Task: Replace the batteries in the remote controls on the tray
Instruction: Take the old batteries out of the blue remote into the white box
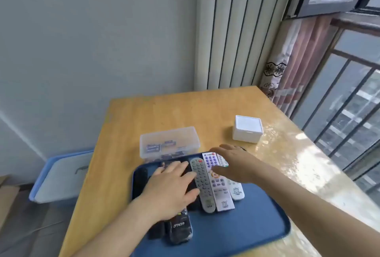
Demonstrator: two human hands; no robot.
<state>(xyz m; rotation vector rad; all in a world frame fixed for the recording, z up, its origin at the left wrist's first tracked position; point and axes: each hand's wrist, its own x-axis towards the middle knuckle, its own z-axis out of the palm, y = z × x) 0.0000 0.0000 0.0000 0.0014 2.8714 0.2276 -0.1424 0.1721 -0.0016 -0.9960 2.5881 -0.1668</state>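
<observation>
A blue tray (242, 228) on the wooden table holds several remote controls side by side. At the left lie black remotes (178, 230), partly under my left hand (170, 189), which rests flat on them with fingers spread. A grey remote (202, 184) lies in the middle, with a white remote (218, 191) and another white remote (236, 192) to its right. My right hand (236, 164) hovers or rests over the white remotes' far ends, fingers spread, gripping nothing that I can see.
A clear plastic box (169, 141) with batteries inside stands just beyond the tray. A small white box (247, 128) sits at the table's right back. A blue-rimmed bin (59, 176) stands on the floor at the left. A barred window is on the right.
</observation>
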